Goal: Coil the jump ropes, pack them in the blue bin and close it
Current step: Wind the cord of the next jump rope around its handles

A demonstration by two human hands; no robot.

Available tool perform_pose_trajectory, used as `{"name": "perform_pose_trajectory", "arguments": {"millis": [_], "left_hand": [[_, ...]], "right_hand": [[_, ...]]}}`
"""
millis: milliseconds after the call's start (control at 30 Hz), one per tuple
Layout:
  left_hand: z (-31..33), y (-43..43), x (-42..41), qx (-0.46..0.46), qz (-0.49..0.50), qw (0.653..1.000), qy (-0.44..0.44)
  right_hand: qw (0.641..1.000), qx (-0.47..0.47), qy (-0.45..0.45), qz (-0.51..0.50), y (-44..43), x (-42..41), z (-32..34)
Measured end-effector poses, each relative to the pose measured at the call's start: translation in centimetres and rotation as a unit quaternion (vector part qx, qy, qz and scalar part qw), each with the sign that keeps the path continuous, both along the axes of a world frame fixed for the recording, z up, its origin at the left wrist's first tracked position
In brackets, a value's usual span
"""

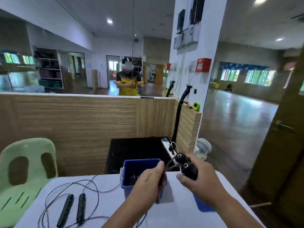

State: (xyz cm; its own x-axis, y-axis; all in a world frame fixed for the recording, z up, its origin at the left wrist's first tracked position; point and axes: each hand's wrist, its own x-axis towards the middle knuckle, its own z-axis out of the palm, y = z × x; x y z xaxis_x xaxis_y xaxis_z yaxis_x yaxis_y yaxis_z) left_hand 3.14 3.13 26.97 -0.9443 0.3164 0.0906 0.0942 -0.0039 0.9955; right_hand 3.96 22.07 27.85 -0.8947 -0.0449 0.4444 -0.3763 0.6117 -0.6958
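Note:
My right hand (199, 180) grips two black jump rope handles (186, 165) side by side, their ends pointing up and left. The thin cord runs from them to my left hand (151, 180), which pinches it just in front of the blue bin (131, 163). That bin stands open at the table's far edge with something dark inside. A second jump rope (74, 208) lies loose on the white table (115, 203) at the left, its two black handles side by side and its cord in wide loops. The blue lid (203, 205) lies under my right forearm.
A pale green plastic chair (24, 175) stands left of the table. Behind the table are a black cabinet top (136, 150) with a white power strip (167, 148) and a wood-panelled wall. A mirror above reflects a person.

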Motion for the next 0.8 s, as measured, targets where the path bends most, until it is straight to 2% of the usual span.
{"name": "perform_pose_trajectory", "arguments": {"millis": [100,200,333,433,600,800], "left_hand": [[0.0,0.4,0.6,-0.008,0.01,1.0,0.018],[-0.3,1.5,1.3,-0.032,0.026,0.999,0.032],[-1.0,3.1,1.8,-0.064,0.048,0.992,0.096],[-1.5,4.0,2.0,-0.115,0.063,0.976,0.172],[-1.8,4.5,2.8,-0.182,0.107,0.946,0.246],[-3.7,4.2,3.3,-0.128,0.116,0.977,0.123]], "right_hand": [[0.983,-0.18,-0.026,0.019,0.0,0.0,-0.2],[0.927,-0.367,-0.072,0.028,0.3,-0.4,-0.9],[0.852,-0.515,-0.081,0.046,0.4,-0.5,-1.8],[0.801,-0.588,-0.087,0.068,0.8,-0.5,-2.2],[0.744,-0.649,-0.087,0.132,1.4,-0.1,-2.0],[0.691,-0.705,-0.031,0.155,2.4,-0.5,-0.2]]}}
